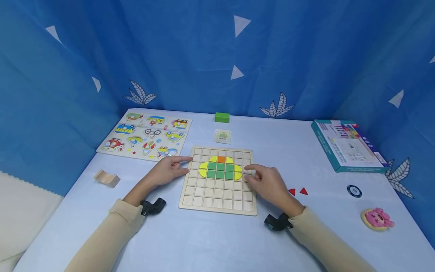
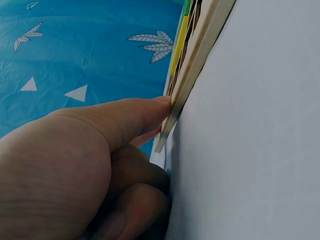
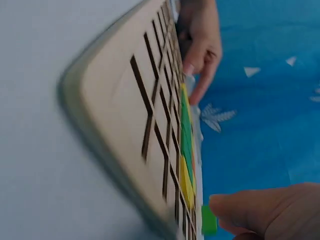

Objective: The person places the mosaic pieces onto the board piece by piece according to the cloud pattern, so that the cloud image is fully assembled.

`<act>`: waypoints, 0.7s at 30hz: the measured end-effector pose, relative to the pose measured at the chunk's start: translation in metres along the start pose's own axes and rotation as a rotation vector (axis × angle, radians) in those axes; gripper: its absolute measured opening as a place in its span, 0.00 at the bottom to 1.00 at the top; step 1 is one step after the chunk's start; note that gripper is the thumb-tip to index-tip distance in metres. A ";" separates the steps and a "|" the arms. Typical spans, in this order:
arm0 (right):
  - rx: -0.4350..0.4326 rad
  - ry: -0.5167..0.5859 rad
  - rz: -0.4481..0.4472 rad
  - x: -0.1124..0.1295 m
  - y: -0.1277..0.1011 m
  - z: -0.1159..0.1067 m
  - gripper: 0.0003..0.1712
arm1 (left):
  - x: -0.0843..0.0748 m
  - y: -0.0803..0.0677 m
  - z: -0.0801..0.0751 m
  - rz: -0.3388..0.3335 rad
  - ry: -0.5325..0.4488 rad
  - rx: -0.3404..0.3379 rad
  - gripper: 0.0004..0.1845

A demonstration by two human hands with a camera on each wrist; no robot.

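A wooden grid board (image 1: 217, 210) lies flat on the table. On its upper half sit several green square tiles (image 1: 220, 174), an orange square tile (image 1: 221, 159) and yellow rounded tiles (image 1: 203, 170). My left hand (image 1: 168, 169) touches the board's left edge with a straight index finger and thumb; its other fingers are curled. In the left wrist view the thumb (image 2: 135, 117) meets the board's side. Over the right edge hovers my right hand (image 1: 270, 183), thumb and index finger apart, with nothing visible between them. Two red triangle tiles (image 1: 303, 191) lie beside the right wrist.
Behind the board are a small pattern card (image 1: 222, 136) and a green block (image 1: 222, 117). A vehicle puzzle board (image 1: 158, 132) and a wooden block (image 1: 107, 178) lie left. Rightward are a box (image 1: 350, 147), a round chip (image 1: 354, 191) and a pink figure (image 1: 377, 219).
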State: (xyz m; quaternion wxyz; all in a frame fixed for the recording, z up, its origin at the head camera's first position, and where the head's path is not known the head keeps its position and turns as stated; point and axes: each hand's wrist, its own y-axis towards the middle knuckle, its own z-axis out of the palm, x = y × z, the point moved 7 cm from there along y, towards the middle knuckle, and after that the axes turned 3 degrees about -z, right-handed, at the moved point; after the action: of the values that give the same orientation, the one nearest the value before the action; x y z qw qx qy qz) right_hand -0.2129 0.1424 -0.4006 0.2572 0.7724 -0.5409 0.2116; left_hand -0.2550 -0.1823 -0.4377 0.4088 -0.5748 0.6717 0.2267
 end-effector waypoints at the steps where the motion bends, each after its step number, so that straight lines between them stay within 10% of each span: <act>1: -0.011 -0.004 0.026 -0.006 -0.004 -0.006 0.19 | 0.000 0.000 0.000 0.000 0.004 -0.001 0.23; 21: -0.075 -0.161 0.128 -0.040 -0.031 -0.014 0.22 | 0.001 0.001 -0.001 -0.008 0.022 -0.011 0.23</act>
State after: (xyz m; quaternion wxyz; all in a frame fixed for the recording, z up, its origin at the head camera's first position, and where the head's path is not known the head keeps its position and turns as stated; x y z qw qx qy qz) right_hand -0.1978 0.1888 -0.4194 0.2275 0.7405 -0.6157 0.1447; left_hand -0.2562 -0.1837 -0.4377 0.3989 -0.5821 0.6727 0.2224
